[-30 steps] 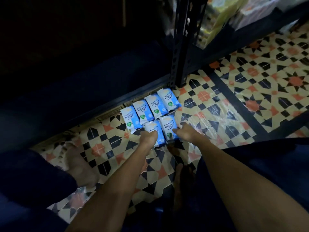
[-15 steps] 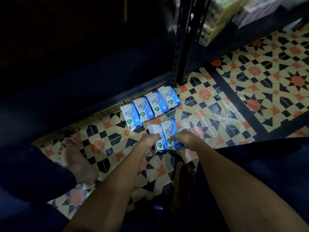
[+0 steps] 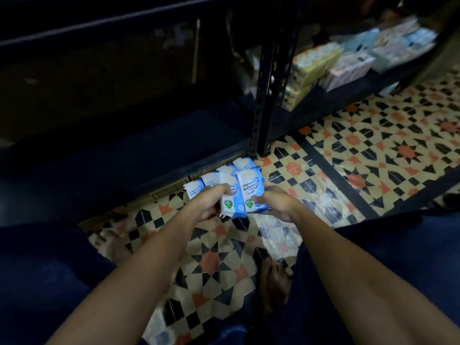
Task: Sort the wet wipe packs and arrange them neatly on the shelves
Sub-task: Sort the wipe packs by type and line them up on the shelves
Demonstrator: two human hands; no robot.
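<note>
Two blue-and-white wet wipe packs are lifted off the floor, side by side. My left hand (image 3: 207, 201) grips the left pack (image 3: 230, 204) at its lower edge. My right hand (image 3: 273, 201) grips the right pack (image 3: 250, 191) from its right side. Behind them a row of the same packs (image 3: 195, 190) lies on the patterned floor along the front edge of the dark bottom shelf (image 3: 154, 155); the held packs hide part of that row.
A black perforated shelf post (image 3: 270, 95) stands just behind the packs. On the shelf to the right sit yellow packs (image 3: 311, 68) and pale pink packs (image 3: 348, 68). Clear plastic wrap (image 3: 278, 230) lies on the tiled floor, between my knees and bare feet.
Both hands closed on the two front packs on the floor, then raised them together toward me, above the row behind. The view tilted up, showing more of the shelves.
</note>
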